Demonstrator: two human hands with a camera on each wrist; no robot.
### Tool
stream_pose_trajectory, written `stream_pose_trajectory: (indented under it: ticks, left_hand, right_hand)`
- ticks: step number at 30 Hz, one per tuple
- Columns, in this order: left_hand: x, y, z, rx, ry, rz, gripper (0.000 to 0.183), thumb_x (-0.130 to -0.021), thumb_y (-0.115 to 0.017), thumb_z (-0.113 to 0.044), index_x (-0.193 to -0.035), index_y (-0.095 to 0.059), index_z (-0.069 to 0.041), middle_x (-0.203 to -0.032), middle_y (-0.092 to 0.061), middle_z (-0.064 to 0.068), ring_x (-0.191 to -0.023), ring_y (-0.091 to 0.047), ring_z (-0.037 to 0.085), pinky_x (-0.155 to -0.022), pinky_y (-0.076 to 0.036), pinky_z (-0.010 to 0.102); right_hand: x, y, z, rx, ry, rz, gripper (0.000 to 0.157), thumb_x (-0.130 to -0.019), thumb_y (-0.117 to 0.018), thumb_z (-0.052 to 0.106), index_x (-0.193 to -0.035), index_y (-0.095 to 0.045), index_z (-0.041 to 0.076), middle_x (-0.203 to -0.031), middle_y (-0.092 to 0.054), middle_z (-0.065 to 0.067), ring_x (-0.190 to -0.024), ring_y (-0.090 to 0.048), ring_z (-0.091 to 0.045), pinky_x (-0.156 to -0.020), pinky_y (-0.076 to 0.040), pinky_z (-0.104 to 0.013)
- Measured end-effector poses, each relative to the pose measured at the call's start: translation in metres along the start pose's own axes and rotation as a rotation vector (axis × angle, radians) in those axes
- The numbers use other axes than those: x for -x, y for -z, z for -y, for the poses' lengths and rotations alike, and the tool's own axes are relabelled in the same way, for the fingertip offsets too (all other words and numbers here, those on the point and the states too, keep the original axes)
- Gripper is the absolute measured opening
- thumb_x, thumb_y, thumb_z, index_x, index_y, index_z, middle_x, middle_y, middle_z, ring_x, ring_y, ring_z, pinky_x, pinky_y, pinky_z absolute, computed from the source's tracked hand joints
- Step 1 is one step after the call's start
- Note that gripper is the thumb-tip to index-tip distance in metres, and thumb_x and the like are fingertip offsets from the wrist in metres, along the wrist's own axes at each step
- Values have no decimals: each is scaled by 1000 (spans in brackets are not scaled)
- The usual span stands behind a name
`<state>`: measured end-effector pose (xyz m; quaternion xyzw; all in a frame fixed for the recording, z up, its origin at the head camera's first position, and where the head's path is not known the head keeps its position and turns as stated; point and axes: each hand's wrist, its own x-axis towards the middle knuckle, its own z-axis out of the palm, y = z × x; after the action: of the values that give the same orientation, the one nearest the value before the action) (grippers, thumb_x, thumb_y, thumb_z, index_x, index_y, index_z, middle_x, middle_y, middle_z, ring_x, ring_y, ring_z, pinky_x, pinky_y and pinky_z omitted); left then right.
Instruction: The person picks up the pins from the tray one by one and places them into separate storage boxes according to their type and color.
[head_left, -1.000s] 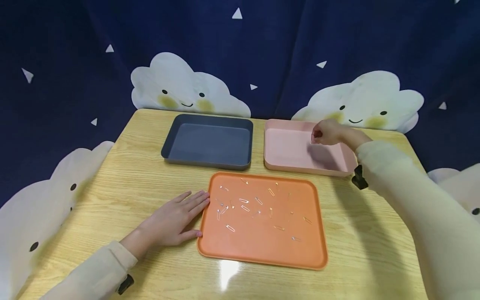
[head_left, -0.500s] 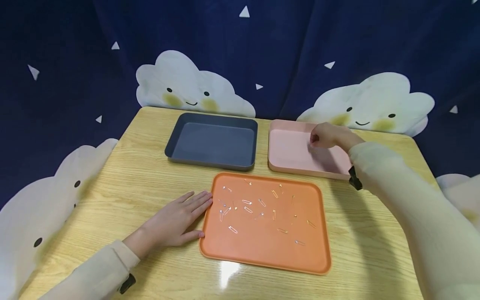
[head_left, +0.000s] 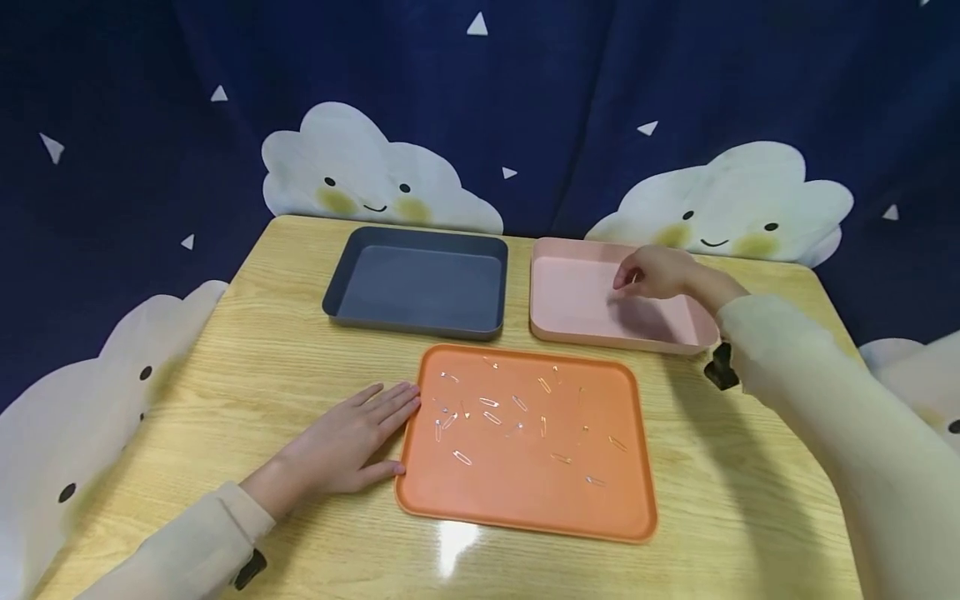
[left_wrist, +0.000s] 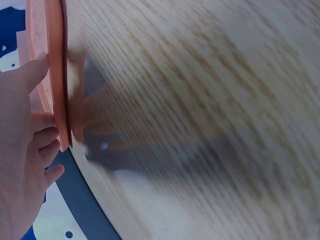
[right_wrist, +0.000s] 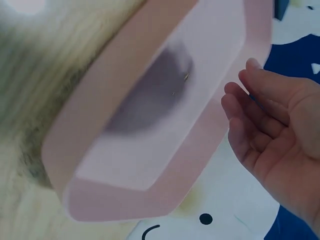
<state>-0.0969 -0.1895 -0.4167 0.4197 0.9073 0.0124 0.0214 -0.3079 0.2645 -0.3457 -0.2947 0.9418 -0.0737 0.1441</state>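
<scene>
Over the pink tray [head_left: 570, 292] hovers my right hand [head_left: 656, 273], its fingers loosely bent. In the right wrist view, that hand [right_wrist: 280, 120] has its thumb apart from the fingers and nothing between them. A small gold glint [right_wrist: 186, 76], pin-like, shows against the tray's shadowed floor. My left hand [head_left: 345, 442] lies beside the orange tray [head_left: 517, 500], fingers extended and touching its left rim. The left wrist view shows the thumb [left_wrist: 37, 70] on that rim. Several silver and gold safety pins [head_left: 462, 457] lie scattered across the orange tray.
A dark grey tray [head_left: 420, 287] stands at the back left of the wooden table [head_left: 247, 367], beside the pink one. Behind the table hangs a navy curtain [head_left: 555, 100] with cloud prints. The orange tray sits in front of both other trays.
My right hand's fingers have loosened from a pinch and shifted slightly over the pink tray. The left hand stays at the orange tray's rim.
</scene>
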Motion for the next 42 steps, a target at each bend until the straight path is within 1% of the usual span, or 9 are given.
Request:
stream_pose_trajectory:
  ticks: [4,7,11,17,24,27,33,38,42]
  left_hand:
    - [0,-1,0,-1,1,-8,77,-93,-50,-57,-146,-40,-2,-154,-37,14,-145,-35,27,-118,-31,47]
    - [0,-2,0,1,3,-8,77,-92,-50,-57,-146,-40,-3,-155,-36,14,-145,-35,27,-118,-31,47]
    - [-1,-3,0,6,4,-7,77,-92,-50,-57,-146,-39,-3,-155,-36,14,-145,-34,27,-118,-31,47]
    - [-2,-2,-1,10,3,-14,77,-92,-51,-56,-146,-40,-2,-154,-38,14,-144,-35,27,-118,-31,47]
    - [-2,0,-2,3,2,-19,77,-92,-52,-55,-146,-40,-2,-153,-39,14,-144,-36,27,-118,-31,47]
    - [-2,0,-2,8,0,-17,76,-92,-52,-55,-145,-40,-2,-153,-39,14,-144,-36,27,-118,-32,47]
    - [-4,0,-1,5,-9,-21,76,-92,-53,-55,-146,-40,-2,-153,-40,14,-143,-37,27,-117,-32,48]
    - [-1,0,-2,5,-8,-14,76,-92,-54,-54,-145,-40,-2,-152,-40,15,-143,-38,28,-116,-34,48]
    - [-2,1,-3,6,-6,-22,75,-92,-54,-53,-145,-41,-2,-152,-40,15,-143,-38,28,-116,-34,48]
  right_hand:
    - [16,-7,12,-72,66,-73,9,-84,-69,6,-92,-72,6,-89,-74,-6,-80,-68,-18,-73,-55,-32]
    - [29,-16,23,-156,74,-123,10,-83,-70,2,-92,-71,3,-90,-73,-9,-78,-66,-17,-69,-55,-27]
    - [48,-29,39,-217,61,-208,10,-82,-72,6,-93,-71,6,-91,-73,-7,-75,-60,-10,-65,-51,-21]
    - [72,-50,61,-232,128,-268,16,-79,-78,12,-92,-70,10,-88,-72,-2,-70,-55,-7,-61,-50,-26]
    - [95,-72,78,-241,166,-217,20,-76,-79,9,-93,-70,10,-87,-69,-2,-74,-56,-17,-59,-48,-26]
    - [102,-81,82,-262,177,-177,19,-76,-79,8,-93,-70,11,-86,-67,-1,-74,-56,-15,-61,-48,-25]
    - [114,-95,87,-250,182,-102,20,-77,-80,17,-93,-69,12,-89,-68,2,-78,-59,-9,-69,-51,-24]
    - [120,-105,95,-237,149,-61,20,-75,-81,18,-87,-67,12,-81,-65,4,-72,-56,-5,-64,-49,-20]
    - [123,-110,98,-215,128,-72,19,-74,-82,16,-81,-65,13,-73,-60,6,-67,-49,-2,-60,-43,-16]
